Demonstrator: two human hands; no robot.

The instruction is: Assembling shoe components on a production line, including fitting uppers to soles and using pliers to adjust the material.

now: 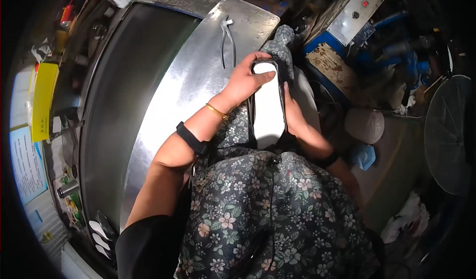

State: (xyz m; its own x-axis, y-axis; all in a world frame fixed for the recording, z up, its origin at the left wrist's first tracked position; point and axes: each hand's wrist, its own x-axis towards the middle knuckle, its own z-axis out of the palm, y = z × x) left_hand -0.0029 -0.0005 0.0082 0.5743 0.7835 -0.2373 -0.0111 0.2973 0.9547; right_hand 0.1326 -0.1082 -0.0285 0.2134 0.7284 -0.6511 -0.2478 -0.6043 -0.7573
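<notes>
A dark shoe upper with a white, flat sole side (267, 111) facing up lies lengthwise over my lap. My left hand (248, 76) grips its far end, the thumb pressed on the white surface and the fingers over the dark edge. Along its right side, my right hand (293, 114) holds the dark wall, with some fingers hidden beneath or behind it. A pair of metal pincers (228, 43) rests on the shiny metal tabletop (176, 75), beyond my left hand. Dark flowered cloth (263, 204) covers my lap, and more of it shows beyond the shoe.
Left of the tabletop runs a dark conveyor belt (119, 80). A control box (358, 12) with buttons stands far right, above a worn board (332, 65). At right are a blue plastic tub (363, 156) and a round fan (448, 135). White-soled shoes (100, 238) lie lower left.
</notes>
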